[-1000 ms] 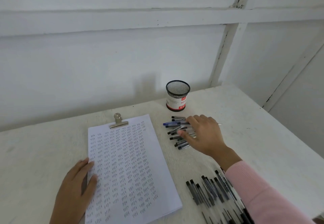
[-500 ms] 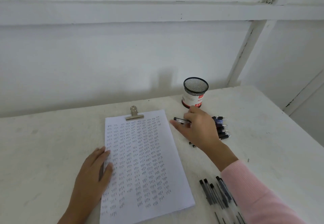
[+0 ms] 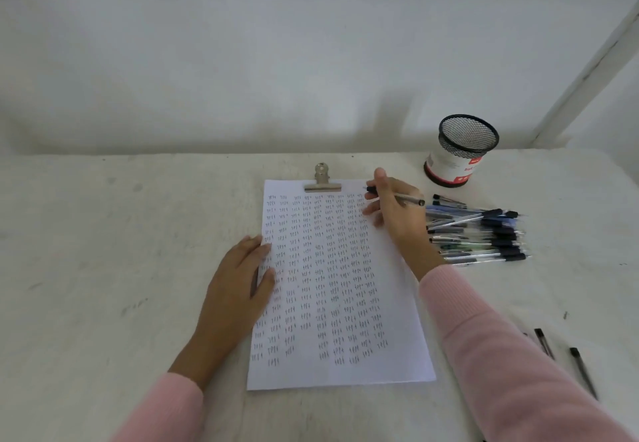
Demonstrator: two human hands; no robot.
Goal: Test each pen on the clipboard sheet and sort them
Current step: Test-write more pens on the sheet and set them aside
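A white sheet (image 3: pixel 397 338) covered with rows of small pen marks lies on the table, held by a metal clip (image 3: pixel 322 180) at its top edge. My left hand (image 3: pixel 238 286) lies flat on the sheet's left edge. My right hand (image 3: pixel 397 213) holds a pen (image 3: pixel 406 198) over the sheet's top right corner, its dark tip pointing left. A pile of several pens (image 3: pixel 480 234) lies just right of that hand.
A black mesh pen cup (image 3: pixel 460 151) with a red and white label stands behind the pile, near the wall. A few more pens (image 3: pixel 584 370) lie at the lower right, partly hidden by my pink sleeve. The table is white.
My right hand has lifted a pen from the pile and carried it left, over the sheet's top right corner. The left hand stays on the sheet's edge. The camera view has tilted down.
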